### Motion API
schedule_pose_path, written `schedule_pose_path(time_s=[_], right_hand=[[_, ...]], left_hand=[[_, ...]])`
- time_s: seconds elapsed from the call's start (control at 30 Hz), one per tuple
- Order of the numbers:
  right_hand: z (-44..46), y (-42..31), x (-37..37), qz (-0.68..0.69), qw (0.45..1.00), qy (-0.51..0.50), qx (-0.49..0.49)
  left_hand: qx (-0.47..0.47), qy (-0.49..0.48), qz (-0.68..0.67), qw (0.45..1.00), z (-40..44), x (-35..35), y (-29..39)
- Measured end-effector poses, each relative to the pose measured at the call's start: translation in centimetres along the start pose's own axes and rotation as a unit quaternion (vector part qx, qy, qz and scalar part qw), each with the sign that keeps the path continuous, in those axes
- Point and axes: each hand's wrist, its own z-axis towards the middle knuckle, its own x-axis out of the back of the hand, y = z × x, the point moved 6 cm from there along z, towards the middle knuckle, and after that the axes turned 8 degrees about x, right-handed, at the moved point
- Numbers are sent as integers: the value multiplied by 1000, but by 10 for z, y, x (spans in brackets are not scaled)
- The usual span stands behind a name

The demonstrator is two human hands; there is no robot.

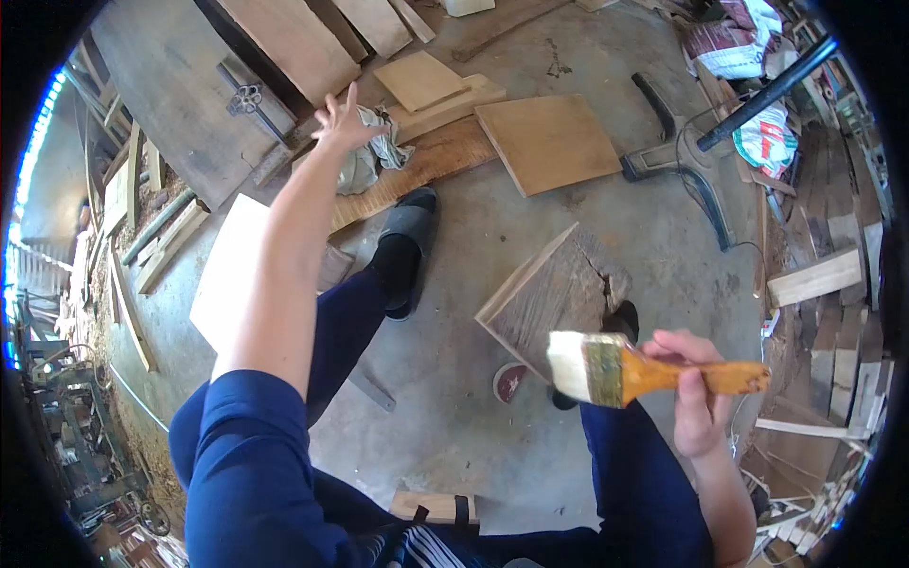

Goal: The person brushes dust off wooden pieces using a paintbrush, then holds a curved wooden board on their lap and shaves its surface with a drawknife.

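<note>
View: head, the only one I have.
Paintbrush point(606, 369): up off the floor point(454, 379), roughly level, bristles point(569, 367) toward my left, pale at the ends. I can't tell if that's product or bare hair.
Right hand point(696, 383): grip clamped on the paintbrush handle point(739, 378), thumb and fingers around it. Forearm point(724, 502) comes up from the lower right, hand above the right knee.
Left hand point(345, 125): grip apart, fingers spread, palm over the cloth point(365, 168). Contact unclear to me, no closed hold seen. Left arm point(294, 237) reaches far forward, nearly straight.
Cloth: crumpled, lying on the long board point(445, 156), just beside the small boards point(417, 80).
Weathered block point(559, 293): next to the right foot, cracked near one corner. Bristles overlap it in my view; I judge them raised above it, but depth is hard to read.
Square board point(549, 142): on the floor, ahead of the weathered block and apart from it, smooth and evenly brown. Can't tell if it's coated.
Progress: paintbrush in hand; cloth not picked up. I see no sure wet stroke on any wood, so finished share and remainder can't be read.
Surroundings: black-footed stand point(677, 156) right of the square board, white panel point(229, 270) beside the left arm.
</note>
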Motion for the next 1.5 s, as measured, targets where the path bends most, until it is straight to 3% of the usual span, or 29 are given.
schedule_pose_path(time_s=[0.03, 0.07, 0.1, 0.33, 0.4, 0.47, 0.5, 0.57, 0.6, 0.63, 0.67, 0.73, 0.83, 0.93, 1.03, 1.07, 1.17, 1.2, 1.27, 1.37, 1.47, 1.5], right_hand=[[-10, -11, 8, -4, 1000, 19, -22], [-14, -22, 14, -7, 998, 38, -44], [13, 34, -19, 82, 995, 63, -6], [15, 17, -23, 63, 998, -16, -21], [19, 13, -27, 60, 998, -19, -16], [20, 8, -27, 45, 999, -22, -16], [18, 6, -24, 31, 999, -24, -22], [15, 5, -21, 13, 1000, -16, -21], [13, 6, -20, 7, 1000, -6, -13], [11, 6, -17, 1, 1000, 6, -5], [7, 7, -13, -10, 1000, 5, -16], [-1, 14, -3, -34, 999, 11, -35], [-15, 29, 9, -24, 996, 53, -72], [-33, 47, 23, 83, 975, 154, -138], [-43, 58, 34, 144, 949, 219, -173], [-45, 61, 36, 169, 946, 209, -179], [-75, 81, 51, 56, 945, 247, -209], [-52, 70, 33, 137, 946, 187, -228], [-51, 69, 29, 150, 947, 185, -217], [-51, 60, 44, 122, 956, 179, -199], [-78, 66, 77, 52, 925, 337, -169], [-78, 62, 78, 47, 941, 293, -163]], left_hand=[[21, -4, -7, 1000, -2, -46, -9], [27, 30, 23, 999, 22, -30, -30], [34, 64, 53, 996, 46, -7, -50], [-145, 30, -80, 986, -41, -38, 58], [-237, -41, -96, 966, -61, -46, 86], [-310, -50, -253, 915, -60, -78, 99], [-260, -145, -347, 889, -62, -71, 104], [-147, -330, -512, 779, -69, -57, 110], [-120, -317, -481, 809, -59, -50, 102], [-161, -177, -340, 909, -49, -34, 87], [-197, -28, -180, 963, -43, -18, 72], [-138, -56, -27, 988, -24, -19, 40], [-76, -3, 60, 995, -6, -22, -2], [-23, -75, 120, 990, 16, -42, -27], [-69, -63, 116, 989, 48, -62, -40], [-74, -78, 113, 988, 56, -70, -44], [-89, -127, 106, 982, 73, -72, -37], [-86, -147, 97, 981, 72, -69, -32], [-54, -180, 46, 981, 78, -54, -26], [-59, -152, 13, 987, 111, -66, -24], [-165, -26, 61, 984, 60, -35, 34], [-182, -15, 56, 982, 53, -33, 53]])
